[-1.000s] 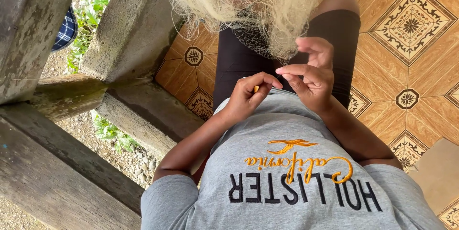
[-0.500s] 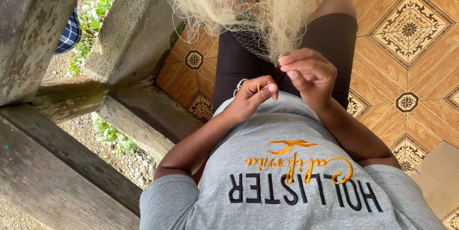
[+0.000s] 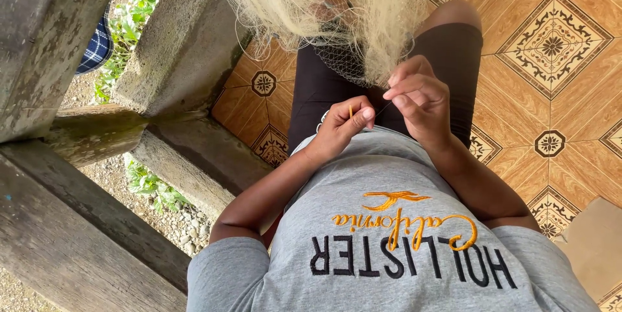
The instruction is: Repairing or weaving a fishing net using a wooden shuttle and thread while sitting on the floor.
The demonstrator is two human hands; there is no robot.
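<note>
The left hand [image 3: 342,124] is curled shut in front of the grey T-shirt [image 3: 389,221], its thumb and forefinger pinched on a thin orange netting needle [image 3: 351,112] whose tip stands up just above the thumb. The right hand [image 3: 418,95] sits just beside it, toward the right knee, fingers bunched together and pinching a strand of the pale fishing net [image 3: 337,1] at the net's lower edge. The net hangs as a thick blond bundle from the top edge of the view and drapes onto the lap, over the black shorts [image 3: 324,85], where its mesh looks darker.

Against the frame of a second ago, the right hand has closed: then its fingers were spread and raised higher into the net, now they are drawn in tight and lower, close to the left hand. Half a second ago the two hands nearly touched; now a small gap shows between the left thumb and the right fingertips, and a fine thread seems to run across it, though it is too thin to be sure. The left hand has kept its grip on the needle throughout and barely shifted.

Under the legs lies the orange patterned tile floor [image 3: 551,46]. On the left rise weathered concrete railing posts [image 3: 175,53], with gravel and green weeds [image 3: 152,185] beyond them.
</note>
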